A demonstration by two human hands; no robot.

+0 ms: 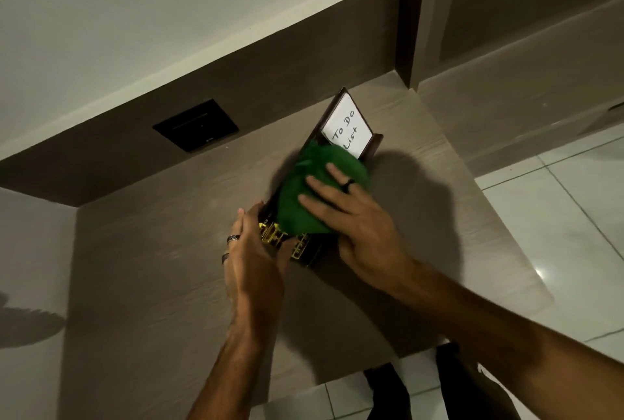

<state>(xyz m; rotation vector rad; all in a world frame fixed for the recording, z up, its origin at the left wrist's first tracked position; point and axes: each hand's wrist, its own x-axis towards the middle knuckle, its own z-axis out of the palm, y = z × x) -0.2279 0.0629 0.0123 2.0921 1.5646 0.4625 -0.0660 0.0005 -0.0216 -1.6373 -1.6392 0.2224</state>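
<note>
A dark frame (373,146) with gold ornament lies flat on a wooden counter (162,277). A white card reading "To Do List" (346,125) shows in its far end. A green cloth (297,196) covers the middle of the frame. My right hand (354,213) lies on the cloth with straight fingers, pressing it onto the frame. My left hand (253,250) grips the near left corner of the frame, its fingers wrapped over the gold edge. Most of the frame's face is hidden under the cloth and hands.
A black square wall plate (196,125) sits in the brown backsplash behind the counter. White floor tiles (557,203) lie to the right and below the counter's edge. My dark shoes (385,382) show at the bottom.
</note>
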